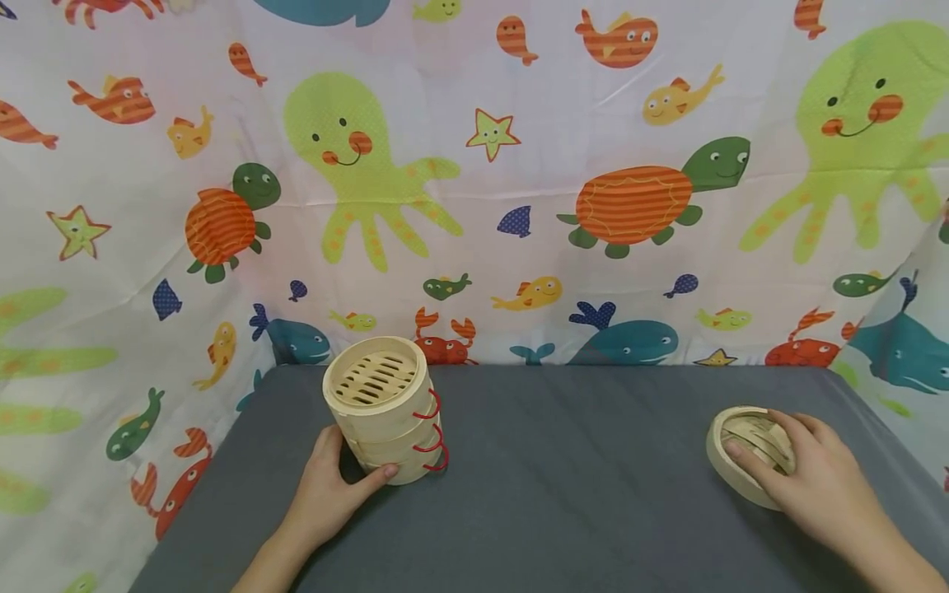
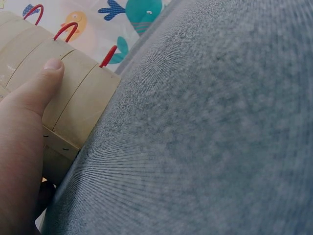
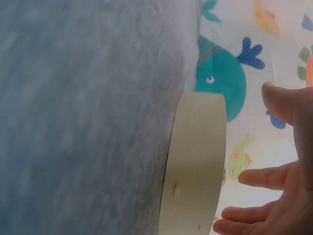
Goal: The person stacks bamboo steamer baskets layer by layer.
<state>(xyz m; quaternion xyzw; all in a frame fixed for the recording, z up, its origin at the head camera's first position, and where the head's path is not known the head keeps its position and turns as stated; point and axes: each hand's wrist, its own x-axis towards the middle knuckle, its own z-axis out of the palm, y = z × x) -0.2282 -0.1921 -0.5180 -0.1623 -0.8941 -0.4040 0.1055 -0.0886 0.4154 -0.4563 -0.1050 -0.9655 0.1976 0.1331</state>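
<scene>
We found a stack of bamboo steamer tiers [image 1: 384, 409] standing at the left rear of the grey table [image 1: 563, 478], its top tier uncovered so that the slatted floor showed, and red wire handles [image 1: 430, 428] projecting from its right side. The left hand [image 1: 329, 486] grasped the stack at its base: the thumb lay across the front wall of the lower tiers, as the left wrist view confirmed [image 2: 41, 85], while the fingers passed behind the stack and we could not see them. We noted the steamer lid [image 1: 745, 453] well apart from the stack, lying near the table's right edge. The right hand [image 1: 804, 478] rested on top of the lid with its fingers spread and nearly straight across the woven surface; in the right wrist view the fingertips [image 3: 249, 177] stood extended beside the lid's rim [image 3: 195, 166], not curled round it. A sea-creature curtain [image 1: 489, 173] hung behind the table.
</scene>
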